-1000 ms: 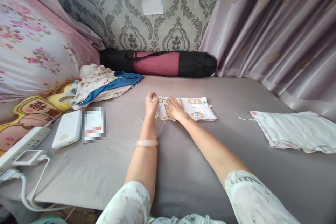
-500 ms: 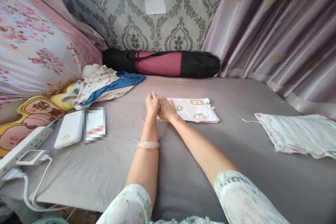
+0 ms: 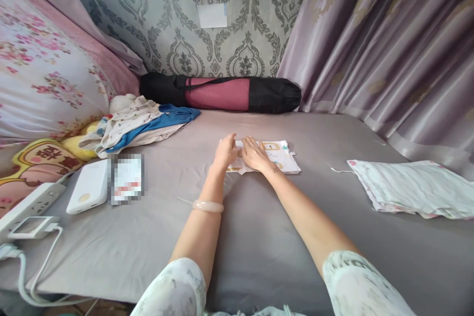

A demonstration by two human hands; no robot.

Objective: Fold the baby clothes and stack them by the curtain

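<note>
A folded white cloth (image 3: pixel 291 162) with tan cartoon prints and a small side tag lies flat on the grey bed sheet. My right hand (image 3: pixel 255 154) rests palm down on its middle, fingers stretched out. At the cloth's left end is my left hand (image 3: pixel 224 153), turned partly on its side and touching the fabric. Its visible fingers look extended, though the far ones are hidden. Under both hands, part of the cloth is covered from sight. A pale bangle (image 3: pixel 208 206) circles my left forearm.
Another folded pale cloth (image 3: pixel 411 187) lies to the right. Rumpled clothes (image 3: pixel 144 126), a white power bank (image 3: pixel 89 185), a blurred packet (image 3: pixel 128 177) and a power strip (image 3: pixel 31 207) with cables are at left. A black and pink rolled bag (image 3: pixel 218 94) lies along the wall.
My left hand has moved right, onto the cloth's left end, and its fingers have loosened. My right hand has slid right over the cloth. The view has shifted slightly.
</note>
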